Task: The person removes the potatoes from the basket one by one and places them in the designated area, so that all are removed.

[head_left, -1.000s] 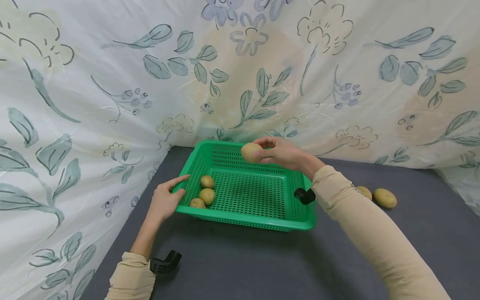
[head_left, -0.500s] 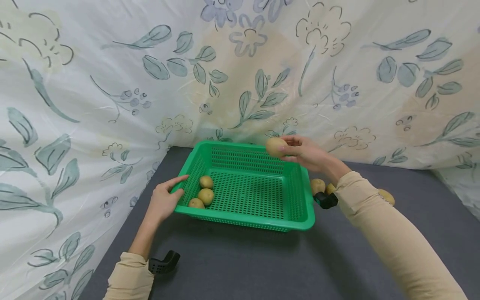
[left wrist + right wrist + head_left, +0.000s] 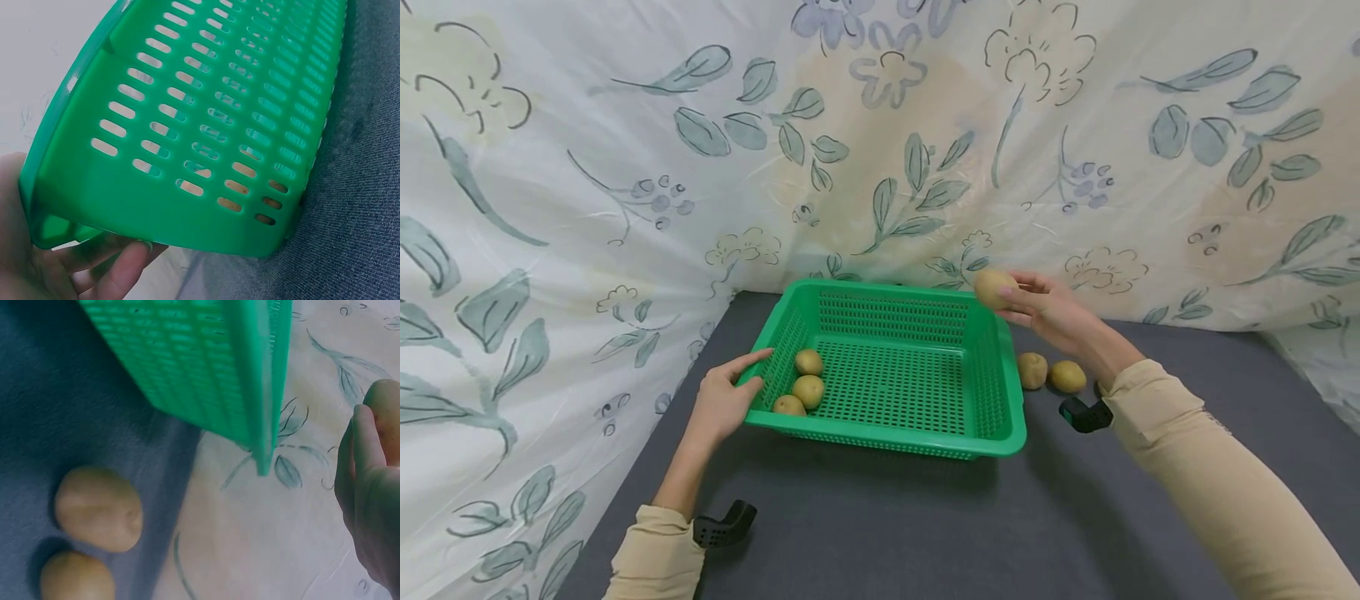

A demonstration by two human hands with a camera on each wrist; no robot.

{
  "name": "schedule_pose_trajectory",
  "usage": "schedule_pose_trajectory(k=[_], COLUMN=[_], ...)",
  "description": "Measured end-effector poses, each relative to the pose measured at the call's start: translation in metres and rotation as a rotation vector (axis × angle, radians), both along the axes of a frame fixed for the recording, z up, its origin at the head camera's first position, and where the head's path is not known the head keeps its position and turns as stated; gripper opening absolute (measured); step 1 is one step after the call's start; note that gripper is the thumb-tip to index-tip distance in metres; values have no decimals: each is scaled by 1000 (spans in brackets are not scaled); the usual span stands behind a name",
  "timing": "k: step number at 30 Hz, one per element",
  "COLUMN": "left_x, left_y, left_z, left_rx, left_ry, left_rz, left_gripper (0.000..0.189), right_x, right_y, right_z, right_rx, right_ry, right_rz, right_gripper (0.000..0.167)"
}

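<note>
Potatoes [image 3: 808, 392], three in one basket [image 3: 887, 434]

In the head view, the left hand [image 3: 715, 404] is at eight o'clock, its bare forearm [image 3: 687, 471] leaning towards one o'clock out of a beige left sleeve [image 3: 657, 550]. Its index finger [image 3: 748, 360] reaches towards two o'clock, while the thumb [image 3: 751, 387] lies apart below, in a gripping pose. The right hand [image 3: 1054, 312] is at three o'clock, thumb and fingers [image 3: 1033, 281] curved into a pinch towards ten o'clock; the right sleeve [image 3: 1217, 475] comes from four o'clock.
</note>
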State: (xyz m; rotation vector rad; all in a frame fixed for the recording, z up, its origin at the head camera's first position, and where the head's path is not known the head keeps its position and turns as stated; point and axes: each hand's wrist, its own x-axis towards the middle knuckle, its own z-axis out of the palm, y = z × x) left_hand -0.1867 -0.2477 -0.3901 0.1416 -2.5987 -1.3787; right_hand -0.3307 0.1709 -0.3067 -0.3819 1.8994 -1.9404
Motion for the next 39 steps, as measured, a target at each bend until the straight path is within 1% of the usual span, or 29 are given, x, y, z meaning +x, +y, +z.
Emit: schedule_pose_trajectory(k=[3, 4, 6, 7, 11, 14, 17, 22, 27, 31, 39], left_x=[-1, -1, -1, -1, -2, -1, -1, -1, 0, 0, 0], left_y=[1, 1, 1, 1, 0, -2, -4, -2, -1, -1, -1], left_z=[-1, -2, -2, -2, -1, 1, 3, 3, 1, 1, 1], left_rx=[6, 7, 9, 12, 10, -4, -12, 1, 3, -1, -3], left_ry=[-4, -5, -7, -7, -2, 2, 6, 4, -8, -15, -24], left_rz=[2, 1, -1, -3, -12, -13, -15, -23, -13, -13, -11], left_gripper=[46, 47, 47, 46, 46, 46, 46, 47, 47, 46, 45], right_x=[2, 3, 5, 6, 12, 15, 19, 24, 30, 36, 49], right_y=[9, 12, 17, 20, 30, 36, 41, 54, 65, 68, 71], right_z=[-4, -6, -8, -10, -12, -14, -16, -23, -34, -40, -53], right_rx=[-46, -57, -76, -85, -65, -43, -50, -36, -67, -78, -5], right_ry=[-32, -42, -64, -76, -100, -102, -106, -123, -157, -164, -148], right_rz=[-28, -37, -56, -64, -90, -105, -131, -182, -197, -202, -207], right_gripper=[48, 46, 50, 55, 72, 78, 81, 86, 85, 86, 84])
